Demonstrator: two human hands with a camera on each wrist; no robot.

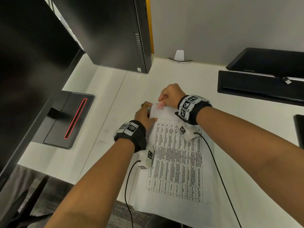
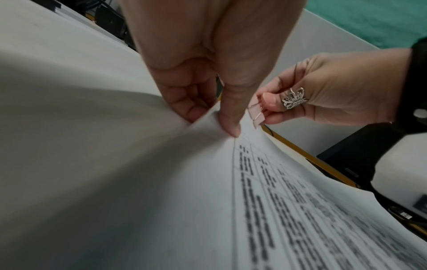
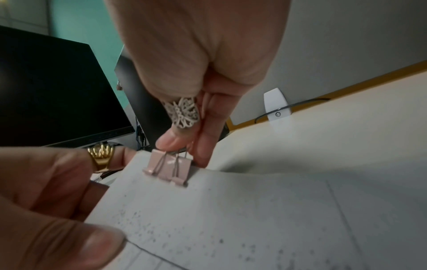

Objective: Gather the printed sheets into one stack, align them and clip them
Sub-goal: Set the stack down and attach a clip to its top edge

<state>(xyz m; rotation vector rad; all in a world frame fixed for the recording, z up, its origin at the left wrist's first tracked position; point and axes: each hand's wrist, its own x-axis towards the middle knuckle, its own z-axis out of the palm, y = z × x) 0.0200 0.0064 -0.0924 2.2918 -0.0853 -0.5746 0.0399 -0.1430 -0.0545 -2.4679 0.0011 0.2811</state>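
A stack of printed sheets (image 1: 176,162) with a table of text lies on the white desk (image 1: 107,129), its far corner lifted. My left hand (image 1: 144,112) pinches that corner, thumb on top (image 2: 228,126), fingers beneath. A pink binder clip (image 3: 168,169) sits on the far edge of the sheets (image 3: 231,219); it also shows as the clip (image 1: 160,106) and the clip (image 2: 256,115). My right hand (image 1: 169,96) pinches the clip's wire handles between thumb and fingers (image 3: 171,140).
A black computer tower (image 1: 115,33) stands at the back. A monitor (image 1: 29,63) and its base (image 1: 65,119) fill the left. A black tray (image 1: 259,86) lies at the right. Wrist cables (image 1: 217,170) trail over the sheets toward the desk's front edge.
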